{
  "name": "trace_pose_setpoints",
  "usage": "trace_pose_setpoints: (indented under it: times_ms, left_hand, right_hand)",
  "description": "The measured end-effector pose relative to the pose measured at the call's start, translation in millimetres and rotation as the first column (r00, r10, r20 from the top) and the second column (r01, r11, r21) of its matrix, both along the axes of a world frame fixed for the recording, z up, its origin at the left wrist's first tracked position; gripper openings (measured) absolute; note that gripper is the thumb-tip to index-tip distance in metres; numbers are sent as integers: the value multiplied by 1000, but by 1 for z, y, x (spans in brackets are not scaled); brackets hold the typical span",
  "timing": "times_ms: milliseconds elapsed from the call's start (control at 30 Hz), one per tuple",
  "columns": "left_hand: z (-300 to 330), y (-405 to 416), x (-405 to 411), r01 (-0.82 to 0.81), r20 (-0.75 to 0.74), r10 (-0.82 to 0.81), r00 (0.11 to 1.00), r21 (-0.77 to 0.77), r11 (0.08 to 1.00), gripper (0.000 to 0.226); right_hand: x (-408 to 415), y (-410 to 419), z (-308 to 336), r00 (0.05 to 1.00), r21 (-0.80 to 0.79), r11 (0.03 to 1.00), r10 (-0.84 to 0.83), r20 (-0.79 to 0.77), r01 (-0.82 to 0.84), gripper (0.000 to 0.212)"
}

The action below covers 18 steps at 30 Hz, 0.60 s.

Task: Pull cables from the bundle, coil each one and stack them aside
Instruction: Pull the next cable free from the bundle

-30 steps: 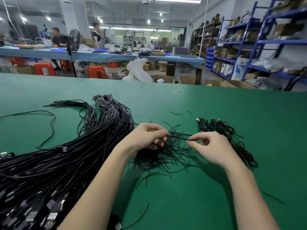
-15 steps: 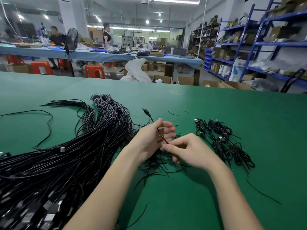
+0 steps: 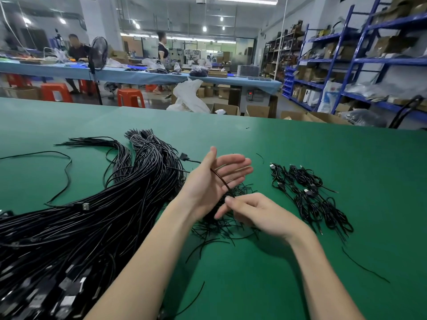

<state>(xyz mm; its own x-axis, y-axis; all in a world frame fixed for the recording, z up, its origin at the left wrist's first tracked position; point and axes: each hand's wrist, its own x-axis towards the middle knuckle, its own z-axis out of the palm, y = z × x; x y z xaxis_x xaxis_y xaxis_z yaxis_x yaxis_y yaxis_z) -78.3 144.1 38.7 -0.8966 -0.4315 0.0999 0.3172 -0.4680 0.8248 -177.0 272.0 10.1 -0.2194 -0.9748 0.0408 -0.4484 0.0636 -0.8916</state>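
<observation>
A thick bundle of black cables (image 3: 97, 204) lies across the left of the green table (image 3: 300, 158). My left hand (image 3: 215, 179) is raised over the table with its fingers straight and its palm up. One black cable (image 3: 220, 179) crosses that palm, and its plug end (image 3: 183, 157) sticks out behind the hand. My right hand (image 3: 256, 213) pinches this cable just below the left palm. A pile of coiled cables (image 3: 309, 197) lies to the right. Under both hands sits a heap of thin black ties (image 3: 221, 225).
A single loose cable (image 3: 64, 167) curls at the far left. Stray ties (image 3: 365, 266) lie at the right and near the front edge. Beyond the table are blue shelves (image 3: 346, 65), cardboard boxes, orange stools and two people at a blue bench.
My left hand has risen and opened flat, with the cable now running across its palm. My right hand has dropped slightly, still pinching the cable. The plug end swung left behind the left hand.
</observation>
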Motion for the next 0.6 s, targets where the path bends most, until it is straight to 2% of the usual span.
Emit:
trace_pose_setpoints:
  times_ms: [167,267,333,400,467,533,600]
  left_hand:
    - [7,-1,5,38,-100,-31,994,73,997,79]
    - [14,1,10,103,-172,-89,981,73,992,82]
    - [17,4,15,162,-154,-158,975,16,987,84]
    - [19,5,20,273,-86,-280,956,-87,958,85]
    - [20,3,27,449,15,-455,890,-190,873,86]
    - [21,2,30,606,165,-585,794,-282,744,85]
    - [23,3,30,701,325,-621,713,-342,625,85]
  right_hand:
    - [-1,4,-4,997,104,994,-45,56,39,55]
    - [-5,12,-2,992,113,991,-62,-106,74,44]
    - [-6,13,-1,988,112,988,-88,-124,102,43]
    - [-5,14,0,977,111,981,-141,-158,160,51]
    - [-7,17,3,942,37,964,-248,-226,263,57]
    - [-12,21,6,865,-76,922,-382,-325,379,45]
    - [-15,24,11,780,-147,878,-474,-409,457,38]
